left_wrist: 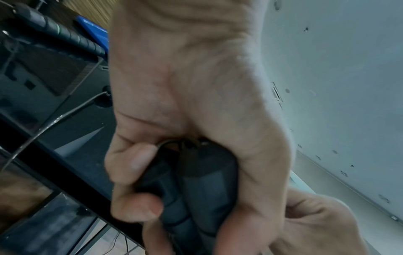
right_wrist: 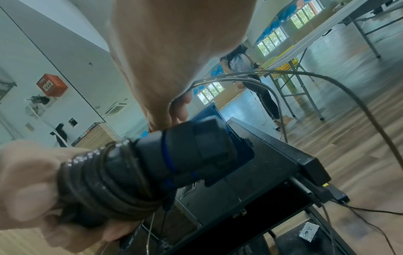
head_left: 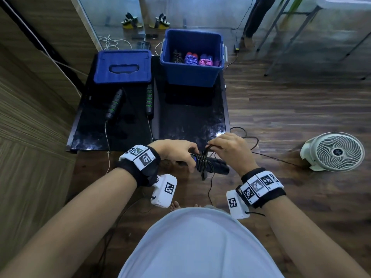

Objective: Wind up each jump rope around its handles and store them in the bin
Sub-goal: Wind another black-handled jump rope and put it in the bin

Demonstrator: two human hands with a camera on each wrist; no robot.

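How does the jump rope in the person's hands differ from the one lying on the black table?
The held rope has its handles side by side, cord coiled round them; the table rope has handles apart, cord trailing off the edge. The held one has blue accents, the table one green bands. Both have dark handles and thin cords.

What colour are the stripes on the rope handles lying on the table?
Green bands on black handles, lying in front of the blue lid. The head view shows them best.
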